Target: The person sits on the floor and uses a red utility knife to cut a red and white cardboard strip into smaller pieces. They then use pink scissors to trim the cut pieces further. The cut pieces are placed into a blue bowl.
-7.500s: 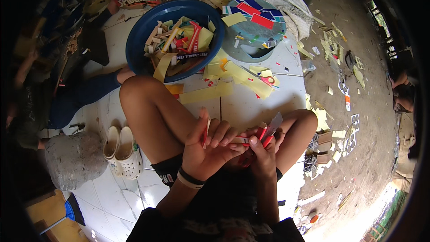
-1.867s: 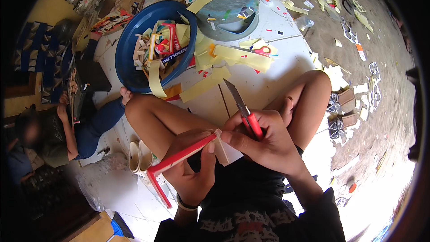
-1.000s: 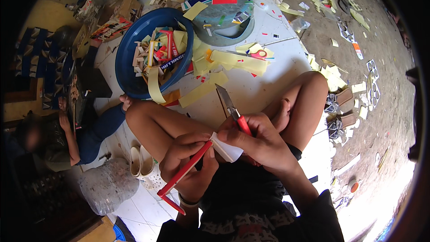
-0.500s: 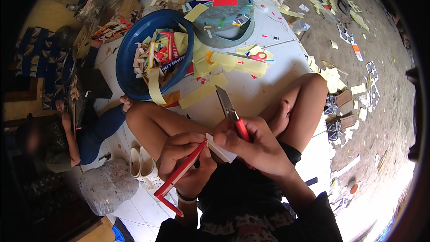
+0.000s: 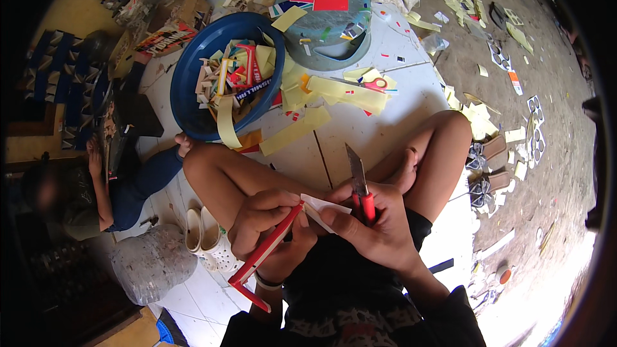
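Note:
My left hand (image 5: 270,225) is closed around an angled strip (image 5: 257,263) with red covering and a pale inner face, bent at its lower end. A white paper-like flap (image 5: 316,214) stands off the strip's upper end. My right thumb presses against this flap. A cutter knife (image 5: 364,200) with a red handle lies in my right hand (image 5: 382,228), its blade pointing up and away from the strip. Both hands are above my lap, close together. The fingers hide part of the strip and of the knife's handle.
Beyond my crossed legs stands a blue basin (image 5: 176,80) full of cut pieces. Beside it is an upturned grey-blue tub (image 5: 308,54) with coloured scraps. Scissors (image 5: 376,83) lie on yellow paper strips (image 5: 344,92). A person (image 5: 96,183) sits at the left; sandals (image 5: 485,189) lie right.
My right hand has turned the knife more upright and shifted it right. The white flap now spreads further out from the strip under my thumb. My left hand keeps its hold.

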Available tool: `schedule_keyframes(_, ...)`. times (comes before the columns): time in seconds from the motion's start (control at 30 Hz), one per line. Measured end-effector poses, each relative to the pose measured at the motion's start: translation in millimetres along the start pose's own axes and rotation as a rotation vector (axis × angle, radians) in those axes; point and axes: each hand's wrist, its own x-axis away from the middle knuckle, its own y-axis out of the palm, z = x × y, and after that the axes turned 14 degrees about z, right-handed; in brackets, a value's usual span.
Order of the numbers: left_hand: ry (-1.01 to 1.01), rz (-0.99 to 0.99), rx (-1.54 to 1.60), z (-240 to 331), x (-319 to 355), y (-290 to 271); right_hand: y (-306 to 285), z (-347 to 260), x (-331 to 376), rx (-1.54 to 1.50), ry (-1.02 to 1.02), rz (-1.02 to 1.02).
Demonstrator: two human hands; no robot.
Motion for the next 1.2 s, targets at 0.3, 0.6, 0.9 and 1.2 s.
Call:
schedule_keyframes(0.3,0.166,-0.062,0.095,-6,-11,-1,3,0,6,-0.047,0.073,0.033)
schedule_keyframes(0.6,0.242,-0.058,0.204,-12,-17,2,5,-4,7,-0.008,0.025,0.052)
schedule_keyframes(0.9,0.237,-0.128,0.183,-7,-18,2,11,-13,6,-0.017,0.022,0.11)
schedule_keyframes(1.2,0.107,-0.261,0.111,-7,-16,-6,14,-6,2,0.035,0.005,0.184)
